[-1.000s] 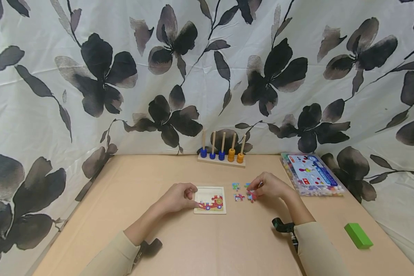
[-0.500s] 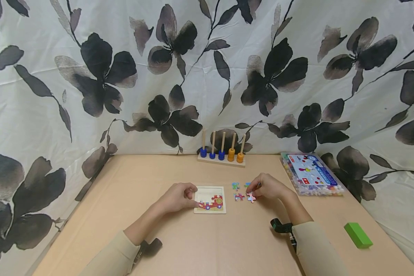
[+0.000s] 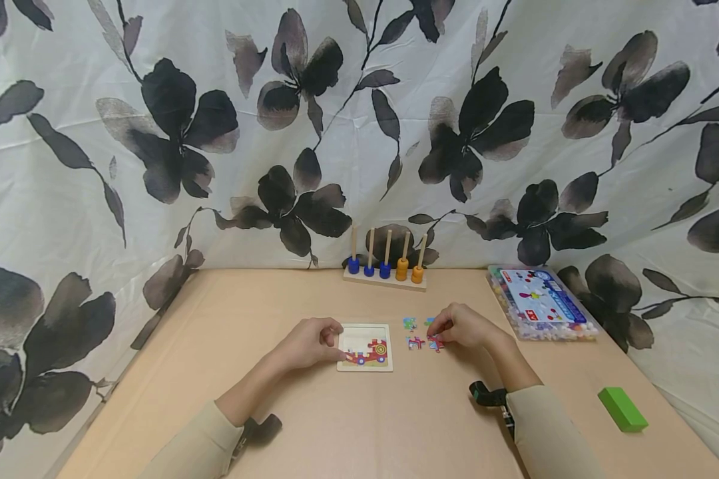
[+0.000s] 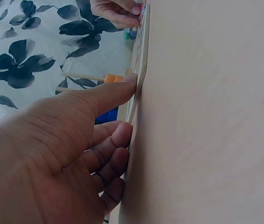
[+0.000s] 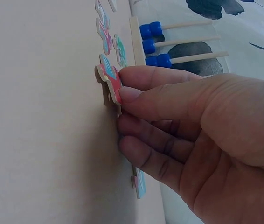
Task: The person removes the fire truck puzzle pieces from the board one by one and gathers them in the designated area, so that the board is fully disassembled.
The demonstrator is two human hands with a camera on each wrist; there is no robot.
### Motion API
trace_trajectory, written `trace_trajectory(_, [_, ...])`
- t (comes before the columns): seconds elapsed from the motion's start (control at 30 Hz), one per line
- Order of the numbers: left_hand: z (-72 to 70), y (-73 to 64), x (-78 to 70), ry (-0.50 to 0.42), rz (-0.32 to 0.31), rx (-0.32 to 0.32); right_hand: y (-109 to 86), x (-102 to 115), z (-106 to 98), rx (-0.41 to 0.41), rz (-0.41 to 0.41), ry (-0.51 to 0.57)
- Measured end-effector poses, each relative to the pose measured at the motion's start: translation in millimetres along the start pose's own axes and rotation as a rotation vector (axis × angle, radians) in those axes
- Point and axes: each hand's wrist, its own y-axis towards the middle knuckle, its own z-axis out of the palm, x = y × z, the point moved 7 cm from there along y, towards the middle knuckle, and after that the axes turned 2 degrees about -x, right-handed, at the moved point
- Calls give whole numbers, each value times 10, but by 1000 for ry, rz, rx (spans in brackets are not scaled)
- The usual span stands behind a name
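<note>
A jigsaw puzzle board with a pale frame lies mid-table; a red vehicle picture fills its lower part. My left hand grips its left edge, thumb near the lower corner and index finger near the upper one. In the left wrist view the thumb lies along the board's edge. To the right, my right hand pinches a red and blue puzzle piece between thumb and index finger, tilted close over the table. Beside it lie loose puzzle pieces, one partly hidden by the fingers.
A wooden peg rack with blue and orange beads stands at the back. A clear box of colourful small parts is at the back right. Near the right edge lies a green block. A floral curtain hangs behind the table.
The pinched puzzle piece has turned and tilted in my right fingers, its face catching the light half a second ago. My right hand has shifted slightly; the left hand and board have stayed put.
</note>
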Motion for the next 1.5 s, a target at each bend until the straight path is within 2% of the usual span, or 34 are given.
trace_trajectory(0.17, [6,0,1,-5,0,5,-16,17,2,-10,-3,-1])
trace_trajectory(0.4, [-1,-1,-10,-12,14,1,5,-15,4,-8,32,-6])
trace_trajectory(1.2, [0,-9,-8,7,-3,5,12,-68,5,1,32,10])
trace_trajectory(1.5, [-1,-17,-5,-13,-19,5,-17,15,-73,-56,42,32])
